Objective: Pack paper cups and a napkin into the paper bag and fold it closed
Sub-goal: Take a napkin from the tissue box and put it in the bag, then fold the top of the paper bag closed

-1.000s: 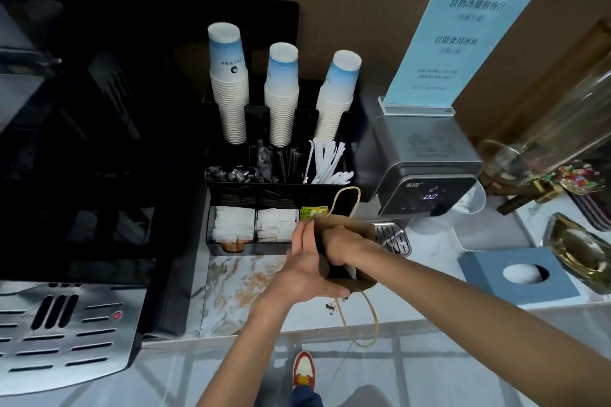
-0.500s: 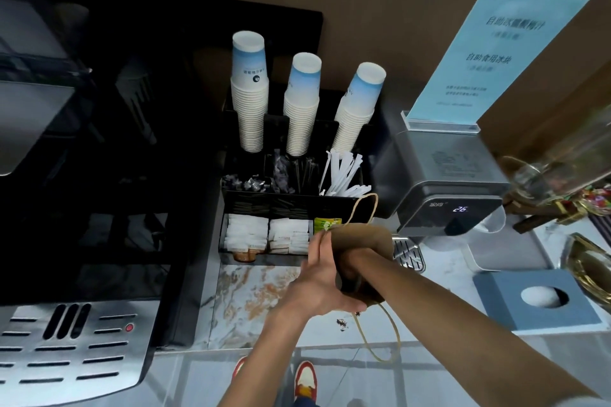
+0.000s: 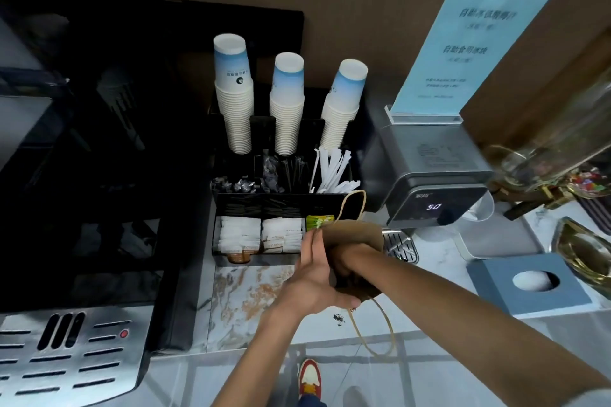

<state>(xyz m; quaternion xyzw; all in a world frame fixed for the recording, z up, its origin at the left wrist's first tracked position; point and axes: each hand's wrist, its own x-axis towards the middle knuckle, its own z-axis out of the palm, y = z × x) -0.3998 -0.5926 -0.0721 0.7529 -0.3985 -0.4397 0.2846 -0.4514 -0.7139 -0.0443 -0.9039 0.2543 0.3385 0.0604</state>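
Display changed 26 to 50 (image 3: pixel 433 207), left hand (image 3: pixel 314 277) gripping paper bag (image 3: pixel 355 235), right hand (image 3: pixel 344 261) inside, grip hidden

I can't see my right hand (image 3: pixel 344 259); it goes down into the paper bag (image 3: pixel 355 235) near the middle of the frame, and the bag hides its fingers, so I can't tell what its grip is doing. I can't see what is inside the bag. My left hand (image 3: pixel 312 277) covers the bag's left side. The words on the blue sign (image 3: pixel 472 46) at the upper right are too blurry to read. The glass jar (image 3: pixel 558 142) at the right edge is cut off and fuzzy. The upper left of the frame is too dark to make out. The shoe (image 3: pixel 309 377) at the bottom edge is cut off.
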